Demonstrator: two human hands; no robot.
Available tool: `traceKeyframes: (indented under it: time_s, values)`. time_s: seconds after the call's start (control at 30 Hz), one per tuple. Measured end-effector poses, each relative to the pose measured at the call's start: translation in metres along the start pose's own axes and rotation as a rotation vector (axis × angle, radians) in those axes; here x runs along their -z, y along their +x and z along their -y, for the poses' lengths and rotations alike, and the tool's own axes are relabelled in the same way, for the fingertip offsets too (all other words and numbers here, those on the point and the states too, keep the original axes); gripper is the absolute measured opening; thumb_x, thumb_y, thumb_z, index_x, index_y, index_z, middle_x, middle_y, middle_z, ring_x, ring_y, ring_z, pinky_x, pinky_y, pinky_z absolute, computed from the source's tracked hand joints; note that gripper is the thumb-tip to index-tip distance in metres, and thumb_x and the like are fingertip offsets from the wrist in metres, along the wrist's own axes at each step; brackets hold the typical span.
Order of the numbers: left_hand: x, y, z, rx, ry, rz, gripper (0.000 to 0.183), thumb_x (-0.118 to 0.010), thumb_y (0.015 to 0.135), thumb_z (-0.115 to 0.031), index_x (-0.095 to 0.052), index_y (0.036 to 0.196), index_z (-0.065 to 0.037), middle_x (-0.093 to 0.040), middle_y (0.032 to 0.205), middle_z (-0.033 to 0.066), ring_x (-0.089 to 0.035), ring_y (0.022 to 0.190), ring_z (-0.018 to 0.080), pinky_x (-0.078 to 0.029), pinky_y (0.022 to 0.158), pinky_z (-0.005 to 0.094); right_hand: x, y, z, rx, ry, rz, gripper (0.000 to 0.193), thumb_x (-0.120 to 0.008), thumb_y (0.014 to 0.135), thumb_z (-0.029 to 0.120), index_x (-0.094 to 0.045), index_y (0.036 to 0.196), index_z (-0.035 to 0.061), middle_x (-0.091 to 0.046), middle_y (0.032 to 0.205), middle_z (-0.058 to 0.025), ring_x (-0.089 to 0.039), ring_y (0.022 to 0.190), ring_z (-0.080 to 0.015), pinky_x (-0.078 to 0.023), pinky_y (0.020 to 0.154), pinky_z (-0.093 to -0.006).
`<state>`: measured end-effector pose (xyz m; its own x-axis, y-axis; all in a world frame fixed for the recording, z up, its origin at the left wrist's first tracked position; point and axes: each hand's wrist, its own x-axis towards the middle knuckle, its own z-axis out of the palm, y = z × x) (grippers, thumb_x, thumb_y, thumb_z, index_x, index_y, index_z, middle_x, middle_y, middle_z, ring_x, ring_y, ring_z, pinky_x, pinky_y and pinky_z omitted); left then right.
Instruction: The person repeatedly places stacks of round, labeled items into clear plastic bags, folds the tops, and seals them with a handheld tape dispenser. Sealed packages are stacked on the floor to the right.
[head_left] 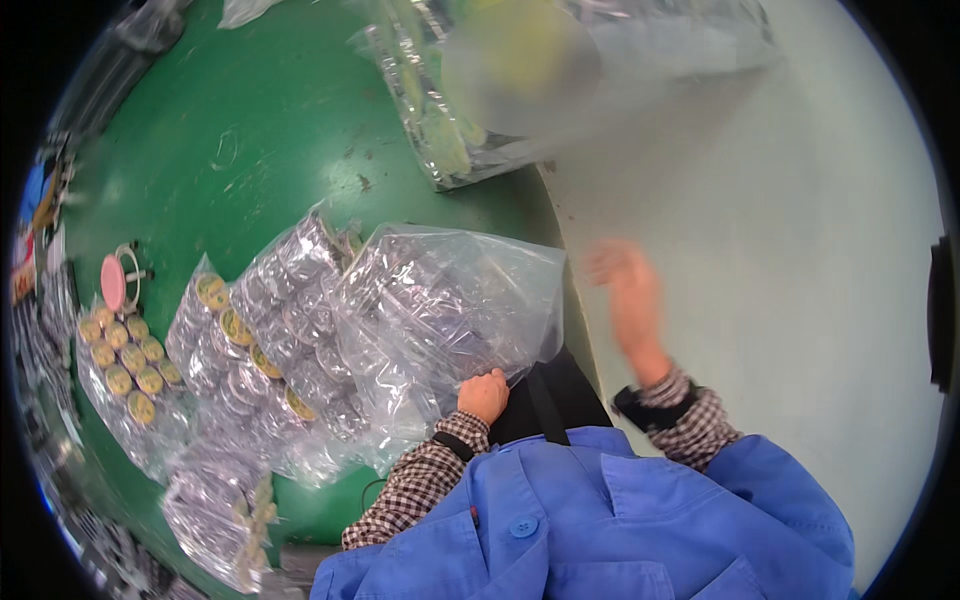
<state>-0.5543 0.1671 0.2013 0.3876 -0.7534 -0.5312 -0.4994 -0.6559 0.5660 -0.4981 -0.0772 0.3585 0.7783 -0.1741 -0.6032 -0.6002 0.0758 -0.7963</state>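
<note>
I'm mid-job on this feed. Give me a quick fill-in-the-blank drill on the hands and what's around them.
1. The fingers gripping the clear bag belong to the person's ____ hand.
2. The right hand, blurred, visibly holds ____.
3. The floor left of the pale surface is coloured ____.
4. The garment with the round button is coloured ____.

Missing words: left; nothing; green; blue.

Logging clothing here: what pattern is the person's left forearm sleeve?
The left forearm sleeve shows a dark-and-pale check, best seen in the head view.
</note>
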Motion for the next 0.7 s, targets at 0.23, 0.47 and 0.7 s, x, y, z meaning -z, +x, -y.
traceKeyframes:
  time_s: [0.23,0.47,0.7]
  values:
    - [0.095,0.016,0.075,-0.350,-0.355,0.433,0.041,-0.069,0.082,-0.030,-0.065,0.112,-0.003,-0.069,0.098,0.0155,-0.061,0.105,0.0279,-0.040,0.100,0.0427,-0.101,0.010,-0.154,0.425,-1.100,0.265,0.080,-0.054,0.090,0.048,-0.023,0.152,0.0087,-0.013,0.161,-0.0086,-0.011,0.148,-0.0273,-0.011,0.118,-0.0445]
    - [0.237,0.175,0.130,-0.443,0.544,-0.159,0.075,-0.085,0.062,-0.020,-0.054,0.130,-0.014,-0.066,0.109,0.0106,-0.063,0.102,0.0320,-0.051,0.082,0.0412,-0.102,-0.040,-0.177,0.355,-1.153,0.246,0.091,-0.063,0.080,0.057,-0.027,0.152,0.0149,-0.015,0.160,-0.0074,-0.009,0.148,-0.0269,-0.020,0.116,-0.0437]
    - [0.239,0.121,0.004,-0.758,0.032,0.265,0.054,-0.076,0.072,-0.015,-0.062,0.124,-0.023,-0.067,0.112,0.0085,-0.062,0.109,0.0288,-0.047,0.094,0.0477,-0.098,-0.044,-0.185,0.340,-1.133,0.173,0.091,-0.064,0.079,0.058,-0.028,0.151,0.0155,-0.032,0.153,-0.0106,-0.023,0.144,-0.0288,-0.023,0.113,-0.0466]
